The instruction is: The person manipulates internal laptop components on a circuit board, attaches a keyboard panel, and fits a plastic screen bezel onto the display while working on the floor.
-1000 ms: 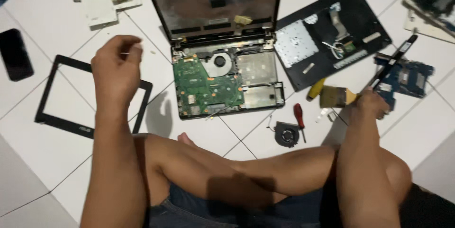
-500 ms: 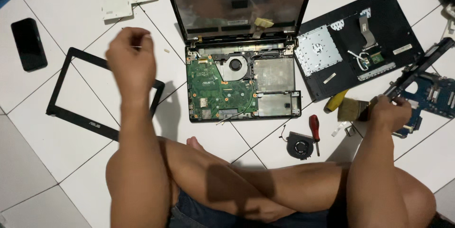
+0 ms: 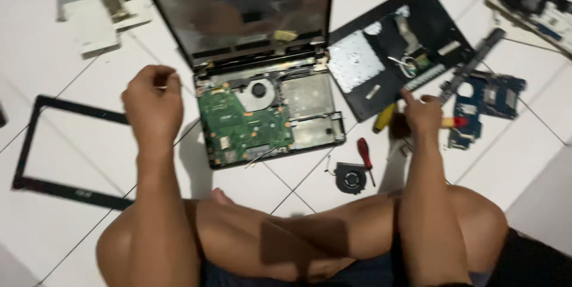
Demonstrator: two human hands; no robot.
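Yellow-handled screwdriver point(image 3: 386, 117) – right of centre, beside the black panel point(image 3: 411, 42) – is being grasped by the right hand point(image 3: 422, 114). Probably light and rigid, best gripped by the handle. Left hand point(image 3: 154, 105) is being held clenched – contents can't be told.

green circuit board point(image 3: 241, 123) | red screwdriver point(image 3: 364, 149) | black bezel point(image 3: 47, 144) | white tiles point(image 3: 47, 60)

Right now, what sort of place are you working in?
Probably a room at home rather than a workshop: the person sits cross-legged on a white tiled floor, with an opened laptop, a loose fan and a red screwdriver spread on the tiles.
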